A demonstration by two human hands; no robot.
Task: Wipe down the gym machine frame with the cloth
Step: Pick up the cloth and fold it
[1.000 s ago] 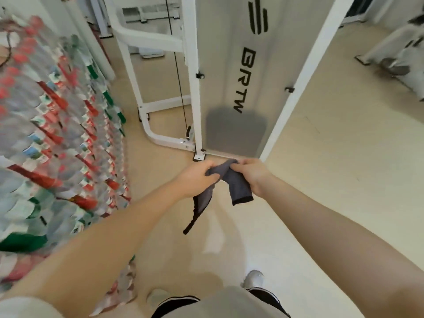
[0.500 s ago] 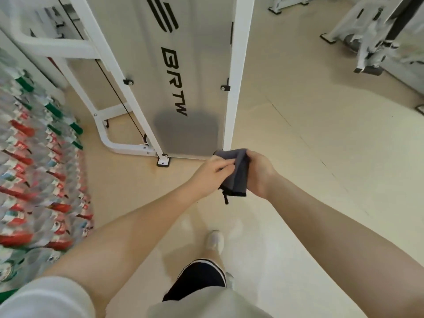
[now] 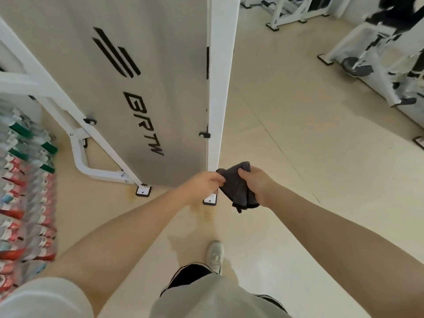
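cloth (image 3: 237,187): between both hands, before the frame post's (image 3: 221,88) foot
left hand (image 3: 204,183): left of post
right hand (image 3: 257,185): right of post
bottles (image 3: 25,191): far left of post

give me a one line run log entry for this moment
stage: cloth prep | left hand: pinches cloth | right hand: grips cloth | frame post: not yet wiped

At centre frame, the left hand (image 3: 204,184) and right hand (image 3: 257,183) both grip a bunched dark grey cloth (image 3: 236,187), held just in front of the white upright post (image 3: 221,88) of the gym machine frame. A grey panel (image 3: 146,76) lettered "BRTW" fills the upper left. Bottled drinks (image 3: 25,203) line the left edge, and a pale sneaker (image 3: 214,255) stands on the beige floor (image 3: 309,180).
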